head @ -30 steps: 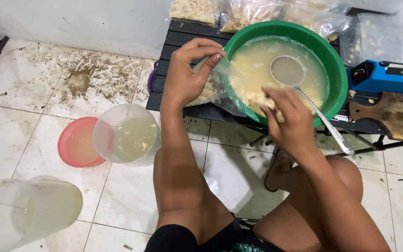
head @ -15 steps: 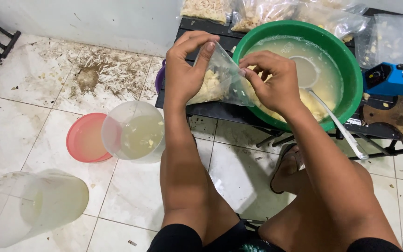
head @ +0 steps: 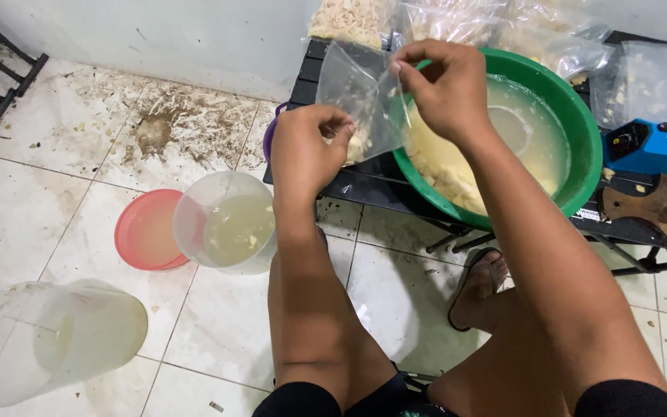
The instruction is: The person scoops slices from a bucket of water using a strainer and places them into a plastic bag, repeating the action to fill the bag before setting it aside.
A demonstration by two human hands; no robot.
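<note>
Your left hand point(head: 306, 150) and right hand point(head: 443, 89) both pinch the clear plastic bag point(head: 360, 100), held up beside the green bowl point(head: 580, 131). It holds only a few pale pieces; more wait in the bowl.

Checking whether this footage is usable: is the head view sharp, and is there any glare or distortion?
Head view: even, soft light, faint shadows; left hand, right hand and clear plastic bag reasonably sharp; pale sheen on the liquid in the green plastic basin; edges look slightly bowed by the wide lens.
</note>
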